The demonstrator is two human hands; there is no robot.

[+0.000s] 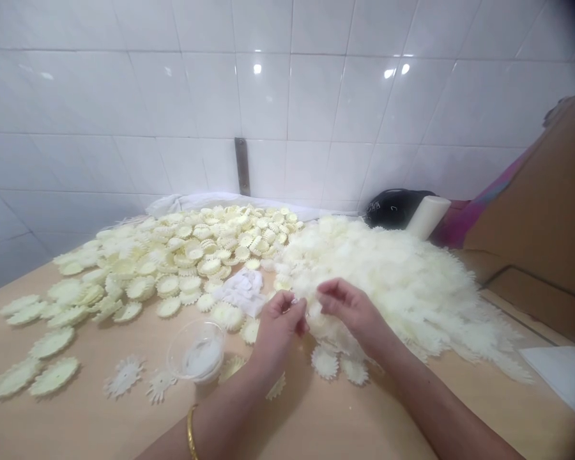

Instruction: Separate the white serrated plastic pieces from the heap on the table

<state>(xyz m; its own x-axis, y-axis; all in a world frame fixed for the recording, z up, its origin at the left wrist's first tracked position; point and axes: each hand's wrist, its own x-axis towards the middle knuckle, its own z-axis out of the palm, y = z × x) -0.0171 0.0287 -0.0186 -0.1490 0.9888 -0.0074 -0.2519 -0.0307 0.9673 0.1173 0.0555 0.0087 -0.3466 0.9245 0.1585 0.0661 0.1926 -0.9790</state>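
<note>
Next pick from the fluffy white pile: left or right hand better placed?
Probably the right hand: it's at the near edge of the fluffy white pile. The left hand sits farther left and appears pinched, perhaps on something small. Can't tell whether the right is holding anything.

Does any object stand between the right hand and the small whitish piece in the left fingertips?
No object visibly does. Only an open gap separates the right hand from the left hand, which pinches the small whitish piece; the pale ruffled heap lies behind.
</note>
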